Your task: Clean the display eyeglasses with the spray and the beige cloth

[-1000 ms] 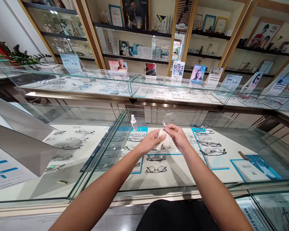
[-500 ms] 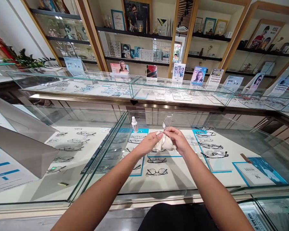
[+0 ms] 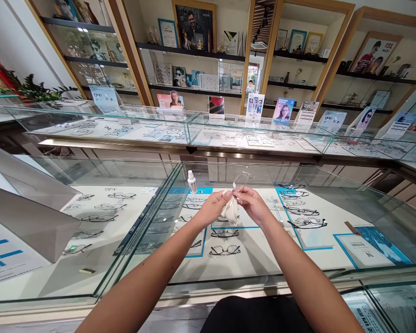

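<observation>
Above the glass display case, my left hand (image 3: 215, 205) is closed on a cream cleaning cloth (image 3: 231, 212), whose loose end hangs below the fingers. My right hand (image 3: 250, 202) pinches a pair of thin-framed eyeglasses (image 3: 243, 177), with part of the frame sticking up above the fingertips. Both hands meet at the cloth, and the part of the glasses between them is hidden. A small white bottle (image 3: 192, 181) with a white cap stands upright on the glass, to the left beyond my left hand.
Beneath the glass top (image 3: 180, 273) lie several eyeglasses, among them a round dark pair (image 3: 225, 250). A large white folded sign (image 3: 24, 222) stands at the left. Booklets (image 3: 370, 247) lie at the right. Across the aisle runs another glass counter (image 3: 215, 138) with upright cards.
The cloth has bunched narrower and hangs below my fingers. The glasses have tilted to the right in my right hand. My hands stay close together, and the bottle stands as before.
</observation>
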{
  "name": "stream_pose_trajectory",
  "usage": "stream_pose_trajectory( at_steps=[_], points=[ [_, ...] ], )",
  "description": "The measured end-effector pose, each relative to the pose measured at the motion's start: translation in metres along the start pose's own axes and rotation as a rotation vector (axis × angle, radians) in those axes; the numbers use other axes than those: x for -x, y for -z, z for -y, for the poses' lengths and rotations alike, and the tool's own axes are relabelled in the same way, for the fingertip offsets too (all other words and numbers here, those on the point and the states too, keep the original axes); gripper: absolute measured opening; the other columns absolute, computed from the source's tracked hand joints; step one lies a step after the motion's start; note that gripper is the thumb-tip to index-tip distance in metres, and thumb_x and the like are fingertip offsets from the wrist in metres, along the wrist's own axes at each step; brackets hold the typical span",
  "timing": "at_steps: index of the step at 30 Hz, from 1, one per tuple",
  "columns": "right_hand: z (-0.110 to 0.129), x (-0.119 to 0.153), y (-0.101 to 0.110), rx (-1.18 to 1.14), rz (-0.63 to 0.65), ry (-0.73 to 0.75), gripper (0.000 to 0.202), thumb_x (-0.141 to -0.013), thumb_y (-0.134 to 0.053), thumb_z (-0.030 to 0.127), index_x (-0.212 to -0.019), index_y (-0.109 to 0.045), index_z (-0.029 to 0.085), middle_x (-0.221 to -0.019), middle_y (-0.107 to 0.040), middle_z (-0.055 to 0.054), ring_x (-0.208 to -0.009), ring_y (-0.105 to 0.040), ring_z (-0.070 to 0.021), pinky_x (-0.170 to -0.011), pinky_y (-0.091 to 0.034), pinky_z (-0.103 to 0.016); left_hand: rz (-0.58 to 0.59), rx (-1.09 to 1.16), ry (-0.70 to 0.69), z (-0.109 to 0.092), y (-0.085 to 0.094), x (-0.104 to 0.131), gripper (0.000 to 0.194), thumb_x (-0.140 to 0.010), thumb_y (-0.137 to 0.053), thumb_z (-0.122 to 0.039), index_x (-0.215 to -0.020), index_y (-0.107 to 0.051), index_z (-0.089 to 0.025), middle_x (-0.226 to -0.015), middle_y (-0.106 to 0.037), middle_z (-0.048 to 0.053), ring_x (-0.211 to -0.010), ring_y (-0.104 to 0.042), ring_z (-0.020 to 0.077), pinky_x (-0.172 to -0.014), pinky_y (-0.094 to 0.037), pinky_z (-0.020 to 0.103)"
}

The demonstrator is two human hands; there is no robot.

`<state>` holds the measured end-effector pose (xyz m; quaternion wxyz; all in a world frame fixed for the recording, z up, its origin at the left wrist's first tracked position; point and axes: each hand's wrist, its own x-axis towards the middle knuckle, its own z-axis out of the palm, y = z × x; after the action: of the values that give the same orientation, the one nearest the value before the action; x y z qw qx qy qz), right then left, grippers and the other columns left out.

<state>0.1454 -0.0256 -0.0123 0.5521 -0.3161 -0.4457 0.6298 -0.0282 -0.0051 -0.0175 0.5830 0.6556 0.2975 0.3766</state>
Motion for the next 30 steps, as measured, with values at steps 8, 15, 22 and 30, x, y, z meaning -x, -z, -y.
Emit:
stream_pose_trajectory(
  at_steps=[8, 15, 22, 30],
  points=[
    [-0.0026, -0.0032, 0.0056, -0.022, -0.143, -0.032, 0.035, -0.065, -0.094, 0.045, -0.078, -0.07, 0.024, -0.07, -0.063, 0.004, -0.059, -0.042, -0.0121, -0.058, -0.03, -0.028, 0.145, 0.037, -0.023, -0.0011, 0.0007, 0.0018, 0.056, -0.088, -0.071, -0.066, -0.108, -0.066, -0.014, -0.089, -0.066, 0.004, -0.071, -0.054, 0.0136, -0.065, -0.041, 0.025],
    [-0.0014, -0.0025, 0.0019, -0.022, -0.045, 0.02, 0.033, -0.067, -0.094, 0.044, -0.074, -0.07, 0.023, -0.074, -0.063, 0.003, -0.063, -0.043, -0.0106, -0.066, -0.039, -0.028, 0.031, 0.048, -0.056, -0.0003, -0.0042, 0.0001, 0.052, -0.088, -0.072, -0.064, -0.102, -0.067, -0.014, -0.08, -0.065, 0.002, -0.068, -0.054, 0.0137, -0.065, -0.043, 0.026],
    [-0.0001, -0.0008, 0.0019, -0.001, -0.007, 0.041, 0.031, -0.07, -0.093, 0.043, -0.075, -0.07, 0.023, -0.071, -0.06, 0.003, -0.064, -0.044, -0.011, -0.067, -0.039, -0.028, -0.032, 0.047, -0.034, 0.001, -0.0055, -0.0011, 0.061, -0.089, -0.062, -0.075, -0.082, -0.064, -0.015, -0.072, -0.062, 0.002, -0.061, -0.05, 0.012, -0.059, -0.038, 0.025],
    [-0.0002, -0.0026, 0.0098, 0.001, -0.124, 0.013, 0.032, -0.069, -0.092, 0.042, -0.074, -0.067, 0.023, -0.069, -0.056, 0.004, -0.062, -0.041, -0.0115, -0.058, -0.03, -0.027, 0.137, 0.144, 0.086, -0.0001, 0.0008, 0.002, 0.059, -0.084, -0.074, -0.068, -0.104, -0.067, -0.013, -0.079, -0.062, 0.001, -0.063, -0.048, 0.0099, -0.059, -0.036, 0.023]
  ],
)
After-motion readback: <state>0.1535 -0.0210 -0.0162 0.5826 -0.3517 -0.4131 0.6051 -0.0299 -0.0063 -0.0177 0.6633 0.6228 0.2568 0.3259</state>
